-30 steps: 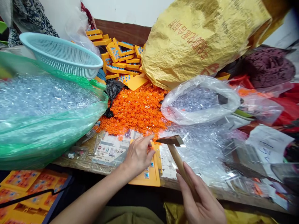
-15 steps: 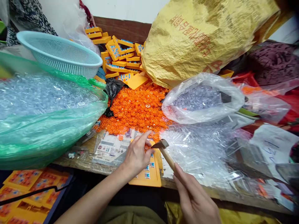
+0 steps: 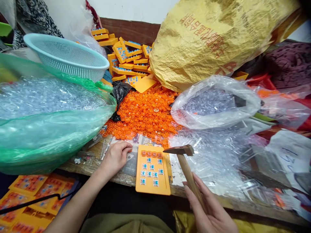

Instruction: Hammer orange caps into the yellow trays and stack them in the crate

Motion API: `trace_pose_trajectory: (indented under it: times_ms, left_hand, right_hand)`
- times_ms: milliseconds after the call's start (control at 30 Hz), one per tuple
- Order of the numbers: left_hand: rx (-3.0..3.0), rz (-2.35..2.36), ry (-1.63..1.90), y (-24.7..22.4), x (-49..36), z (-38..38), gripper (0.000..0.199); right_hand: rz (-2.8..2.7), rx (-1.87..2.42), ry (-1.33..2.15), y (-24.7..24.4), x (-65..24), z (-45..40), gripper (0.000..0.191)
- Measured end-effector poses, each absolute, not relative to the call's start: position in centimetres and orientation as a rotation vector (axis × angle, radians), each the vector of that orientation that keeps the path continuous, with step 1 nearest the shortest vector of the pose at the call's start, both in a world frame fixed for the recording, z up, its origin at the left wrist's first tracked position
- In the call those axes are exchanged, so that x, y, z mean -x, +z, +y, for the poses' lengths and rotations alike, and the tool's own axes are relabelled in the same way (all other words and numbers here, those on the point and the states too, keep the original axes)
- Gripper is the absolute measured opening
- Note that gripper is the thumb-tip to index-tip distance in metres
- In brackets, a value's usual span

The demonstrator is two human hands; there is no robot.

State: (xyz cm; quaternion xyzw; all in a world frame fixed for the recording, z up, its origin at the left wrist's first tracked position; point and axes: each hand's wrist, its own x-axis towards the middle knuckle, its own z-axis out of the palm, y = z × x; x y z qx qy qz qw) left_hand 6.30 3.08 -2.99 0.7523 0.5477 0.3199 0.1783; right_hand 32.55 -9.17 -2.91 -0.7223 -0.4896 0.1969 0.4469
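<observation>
My right hand (image 3: 209, 207) is wrapped round the wooden handle of a small hammer (image 3: 190, 174), whose metal head hangs at the upper right corner of a yellow panel (image 3: 147, 184). Orange round pieces fill a row along the panel's top, and several blue-centred squares dot its face below. Left of the panel, my left hand (image 3: 116, 158) has its fingers curled and pressed together over a printed sheet (image 3: 128, 168); what they hold, if anything, is hidden. Beyond the panel lies a heap of orange round pieces (image 3: 145, 113).
A green bag (image 3: 48, 139) of clear pieces lies left, below a light blue basket (image 3: 70, 69). A white bag (image 3: 194, 121) and loose clear plastic pieces (image 3: 211, 155) are at right. Yellow blocks (image 3: 126, 60) and a yellow sack (image 3: 189, 51) stand behind.
My left hand has moved left off the panel, uncovering its face and orange row. The hammer has shifted right, and my right hand is slightly lower and further right.
</observation>
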Motion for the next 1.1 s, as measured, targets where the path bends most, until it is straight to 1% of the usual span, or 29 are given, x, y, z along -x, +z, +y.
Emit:
trace_pose_trajectory:
  times_ms: [133, 233, 300, 400, 467, 533, 733, 900, 1000, 1100]
  left_hand:
    - [-2.173, 1.536, 0.917, -3.4, -6.4, 2.4, 0.016]
    - [-2.187, 1.468, 1.061, -2.5, -7.7, 1.7, 0.019]
    - [-2.181, 1.344, 1.151, -1.4, -9.5, 1.3, 0.026]
    - [-2.22, 1.165, 1.068, 0.0, -12.6, 1.0, 0.036]
    - [-2.25, 1.159, 0.992, 0.2, -14.1, 0.9, 0.04]
    - [-2.267, 1.209, 0.973, 0.0, -14.9, 0.8, 0.043]
    - [-2.312, 1.356, 1.088, -0.9, -15.3, 0.2, 0.036]
    - [-2.257, 1.394, 1.118, -1.2, -15.4, 0.1, 0.034]
    - [-2.211, 1.401, 1.074, -1.4, -15.5, 0.0, 0.036]
    - [-2.169, 1.403, 1.058, -1.3, -15.5, -0.3, 0.04]
  right_hand:
    - [-1.208, 1.791, 0.519, -3.2, -32.6, -9.6, 0.042]
    - [-1.209, 1.779, 0.467, -3.4, -32.6, -9.7, 0.043]
    - [-1.244, 1.769, 0.404, -3.2, -32.6, -9.7, 0.041]
    - [-1.365, 1.737, 0.306, -2.5, -32.5, -9.5, 0.034]
    - [-1.458, 1.703, 0.247, -2.1, -32.6, -9.5, 0.031]
    - [-1.53, 1.658, 0.184, -1.8, -32.8, -9.7, 0.034]
    - [-1.813, 1.542, 0.139, -1.8, -33.5, -10.1, 0.044]
    - [-1.738, 1.526, 0.066, -1.1, -33.7, -10.3, 0.053]
    - [-1.807, 1.54, 0.131, -1.1, -33.7, -10.3, 0.052]
    - [-1.796, 1.568, 0.248, -1.4, -33.7, -10.2, 0.044]
